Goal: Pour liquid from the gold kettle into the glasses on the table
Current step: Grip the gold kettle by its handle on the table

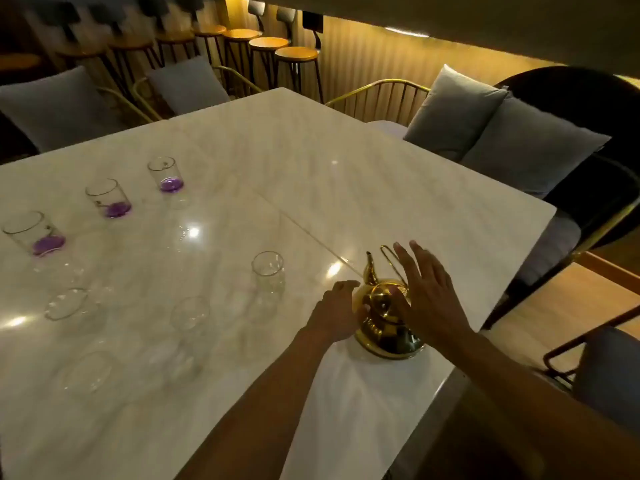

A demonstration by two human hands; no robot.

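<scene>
No writing can be read anywhere. The kettle (388, 320) stands near the counter's (311, 161) right front edge. The left hand (337, 311) rests against its left side, fingers loosely curved. The right hand (427, 292) hovers flat and spread over its handle, gripping nothing. Glasses (268, 275) stand to the left, three far ones purple-bottomed.

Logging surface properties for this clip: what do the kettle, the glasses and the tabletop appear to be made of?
Gold kettle: looks like polished gold-toned metal, since it mirrors its surroundings. Nearest glass: clear glass, as the table shows through it. Table: glossy pale surface with faint veining and sharp lamp glints, possibly marble or a marble-look laminate.
</scene>
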